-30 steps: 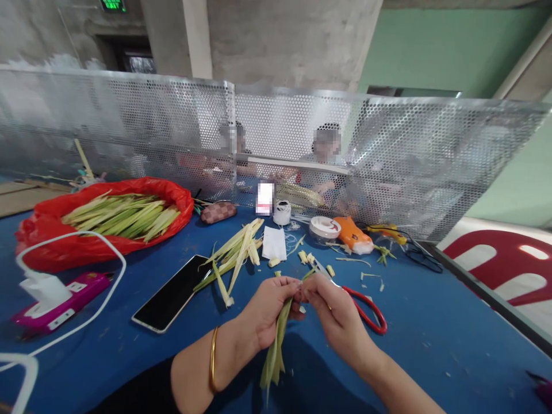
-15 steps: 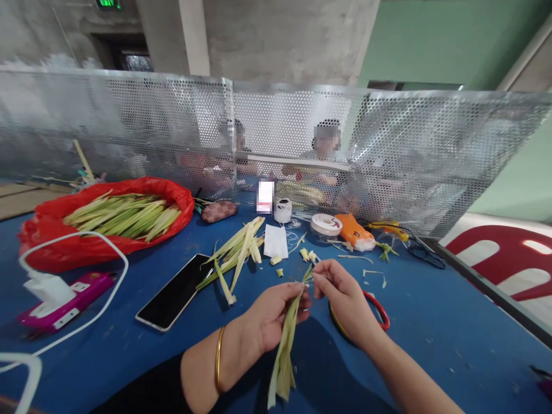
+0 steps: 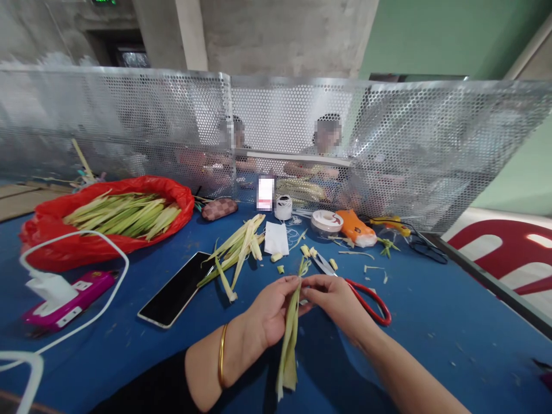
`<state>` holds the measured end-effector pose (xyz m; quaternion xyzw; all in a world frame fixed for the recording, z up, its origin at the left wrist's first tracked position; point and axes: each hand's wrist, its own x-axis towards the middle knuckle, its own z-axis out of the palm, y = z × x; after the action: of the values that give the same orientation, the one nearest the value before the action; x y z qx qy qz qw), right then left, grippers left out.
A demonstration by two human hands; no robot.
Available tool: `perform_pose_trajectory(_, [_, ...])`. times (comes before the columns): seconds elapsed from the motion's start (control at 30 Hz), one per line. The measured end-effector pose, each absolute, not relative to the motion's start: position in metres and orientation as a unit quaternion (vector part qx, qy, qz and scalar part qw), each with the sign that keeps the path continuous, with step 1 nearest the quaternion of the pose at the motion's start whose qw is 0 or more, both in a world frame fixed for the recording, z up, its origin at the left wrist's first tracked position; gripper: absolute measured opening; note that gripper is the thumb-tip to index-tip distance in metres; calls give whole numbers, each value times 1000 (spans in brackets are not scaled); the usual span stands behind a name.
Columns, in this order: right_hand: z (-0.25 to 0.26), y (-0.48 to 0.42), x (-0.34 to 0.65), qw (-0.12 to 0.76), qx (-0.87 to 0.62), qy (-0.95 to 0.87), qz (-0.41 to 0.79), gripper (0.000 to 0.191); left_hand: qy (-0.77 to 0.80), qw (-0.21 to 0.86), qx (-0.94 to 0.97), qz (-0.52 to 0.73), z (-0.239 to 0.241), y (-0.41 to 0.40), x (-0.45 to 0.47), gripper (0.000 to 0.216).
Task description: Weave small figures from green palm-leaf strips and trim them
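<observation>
A bundle of green corn husk (image 3: 288, 356) hangs from my left hand (image 3: 269, 310), its long leaves pointing down toward me. The fingers of that hand are closed around its narrow upper end. My right hand (image 3: 330, 296) has come up against the same end, fingers pinched at the husk's neck; whether a thread lies between them is too small to tell. Red-handled scissors (image 3: 379, 305) lie partly behind my right hand, blades pointing away. Loose pale husks (image 3: 241, 253) and cut stubs (image 3: 305, 251) lie beyond my hands.
On the left are a red plastic bag (image 3: 47, 241) of husks, a purple power strip (image 3: 92, 284) and a dark phone (image 3: 176, 290). A spool of white thread (image 3: 283, 208), a tape roll (image 3: 326, 223) and an orange packet (image 3: 356, 227) stand before a perforated metal screen (image 3: 172, 126). People sit behind it.
My right hand has moved left and closer, from just beside the husk's tip to its neck against my left hand. The scissors' blades and handles are now more visible.
</observation>
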<state>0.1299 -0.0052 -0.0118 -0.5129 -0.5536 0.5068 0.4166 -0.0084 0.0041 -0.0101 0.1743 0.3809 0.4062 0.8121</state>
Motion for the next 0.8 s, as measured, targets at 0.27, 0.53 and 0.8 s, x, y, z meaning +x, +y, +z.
perform_pose_trajectory(0.27, [-18,-7,126,445,-469,-458,610,15,384,807,185,408,-11,5,-5,10])
perform_pose_trajectory(0.53, [-3,-5,133,443,-493,-469,584,7,465,753,246,395,-14,4,-4,8])
perform_pose_trajectory(0.8, [-4,-4,133,442,-480,-443,615,7,552,517,527,387,-28,8,-6,21])
